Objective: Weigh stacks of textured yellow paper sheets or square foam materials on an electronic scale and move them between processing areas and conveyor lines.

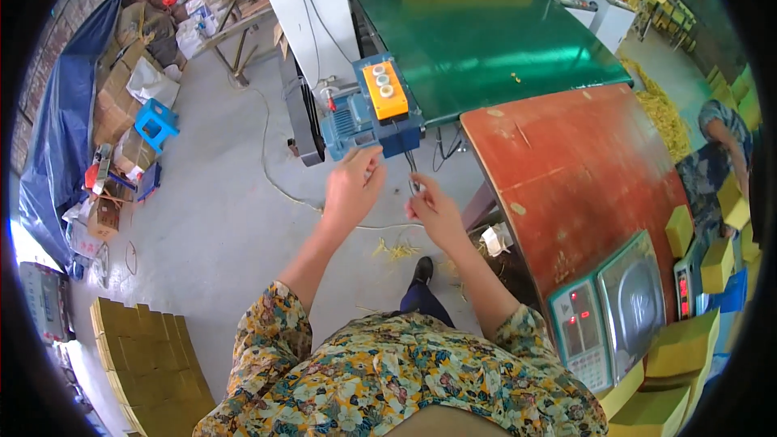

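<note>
One orange control box (389, 103) with three pale round buttons (382, 80) sat on one blue motor (346, 123), beside one green conveyor belt (502, 40). Box was bright, rectangular, face up; long axis ran mostly near-to-far, far end leaning slightly left. Two hands lay on its near side: left hand (354, 186), fingers curled; right hand (435, 210), fingers bent narrowly by a dark cable (409, 163). Could not tell whether either gripped anything. One blue stool (156, 123) stood well apart, left.
</note>
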Demonstrator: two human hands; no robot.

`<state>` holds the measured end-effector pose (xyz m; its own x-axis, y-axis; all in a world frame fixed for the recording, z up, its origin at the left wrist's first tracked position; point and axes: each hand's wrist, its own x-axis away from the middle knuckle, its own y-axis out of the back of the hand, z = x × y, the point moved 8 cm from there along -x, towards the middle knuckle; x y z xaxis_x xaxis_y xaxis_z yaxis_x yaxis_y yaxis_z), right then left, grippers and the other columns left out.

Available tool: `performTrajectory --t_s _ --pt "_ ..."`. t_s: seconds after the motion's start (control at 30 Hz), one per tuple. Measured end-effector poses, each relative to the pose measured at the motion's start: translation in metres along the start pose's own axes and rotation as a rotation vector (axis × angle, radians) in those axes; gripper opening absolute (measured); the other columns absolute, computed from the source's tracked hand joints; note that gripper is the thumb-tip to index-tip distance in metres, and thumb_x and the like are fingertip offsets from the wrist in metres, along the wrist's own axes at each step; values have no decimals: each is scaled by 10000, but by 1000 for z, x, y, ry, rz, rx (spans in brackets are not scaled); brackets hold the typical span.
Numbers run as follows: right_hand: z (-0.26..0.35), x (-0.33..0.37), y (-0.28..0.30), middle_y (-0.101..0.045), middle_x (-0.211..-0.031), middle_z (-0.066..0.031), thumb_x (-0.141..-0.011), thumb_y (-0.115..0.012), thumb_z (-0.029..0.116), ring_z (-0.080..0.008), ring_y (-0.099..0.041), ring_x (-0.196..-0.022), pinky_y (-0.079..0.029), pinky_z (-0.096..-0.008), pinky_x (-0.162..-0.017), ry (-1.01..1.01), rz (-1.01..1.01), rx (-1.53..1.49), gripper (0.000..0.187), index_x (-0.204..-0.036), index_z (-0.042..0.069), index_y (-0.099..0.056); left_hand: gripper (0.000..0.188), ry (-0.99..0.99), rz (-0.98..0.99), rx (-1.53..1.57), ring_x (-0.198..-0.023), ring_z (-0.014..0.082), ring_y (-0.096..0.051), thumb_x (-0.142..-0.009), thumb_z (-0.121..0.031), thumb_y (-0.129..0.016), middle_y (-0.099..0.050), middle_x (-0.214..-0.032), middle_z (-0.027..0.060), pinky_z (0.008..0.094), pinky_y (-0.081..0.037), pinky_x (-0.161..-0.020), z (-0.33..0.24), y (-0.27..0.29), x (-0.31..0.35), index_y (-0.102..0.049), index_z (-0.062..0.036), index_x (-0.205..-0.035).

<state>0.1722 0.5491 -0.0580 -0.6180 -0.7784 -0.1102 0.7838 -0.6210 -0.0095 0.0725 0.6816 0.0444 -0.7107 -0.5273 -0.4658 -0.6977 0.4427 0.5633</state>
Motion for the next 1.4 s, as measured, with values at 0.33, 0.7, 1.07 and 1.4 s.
performTrajectory --t_s 0.33,0.7,1.07,1.4 --pt "18 -186 -7 -647 -692 -195 -883 -568 177 -384 -639 -616 -488 -516 -566 270 -6 740 534 -1395 94 -440 490 -95 91 -376 -957 350 -590 -779 -71 -689 -583 -1021 155 432 -510 -780 56 -48 -126 -578 -21 -1253" --pt "31 -205 -16 -671 -743 -143 -873 -572 147 -336 -654 -608 -502 -466 -536 194 -80 858 367 -1232 82 -524 475 -421 297 -497 -892 276 -561 -739 -168 -723 -564 -939 106 388 -448 -747 68 -47 -156 -616 -16 -1176" --pt "41 -206 -45 -636 -620 -128 -862 -573 186 -327 -635 -522 -480 -442 -454 97 -258 1096 310 -1135 50 -517 405 -771 446 -411 -686 222 -596 -736 -165 -663 -593 -726 73 350 -476 -580 86 -55 -164 -636 74 -1061" --pt "39 -206 -54 -642 -615 -127 -843 -571 166 -321 -653 -530 -496 -449 -452 -47 -241 1106 277 -1072 27 -497 119 -858 468 -362 -592 288 -600 -711 -109 -667 -595 -625 108 400 -482 -535 88 -62 -164 -604 -17 -753"
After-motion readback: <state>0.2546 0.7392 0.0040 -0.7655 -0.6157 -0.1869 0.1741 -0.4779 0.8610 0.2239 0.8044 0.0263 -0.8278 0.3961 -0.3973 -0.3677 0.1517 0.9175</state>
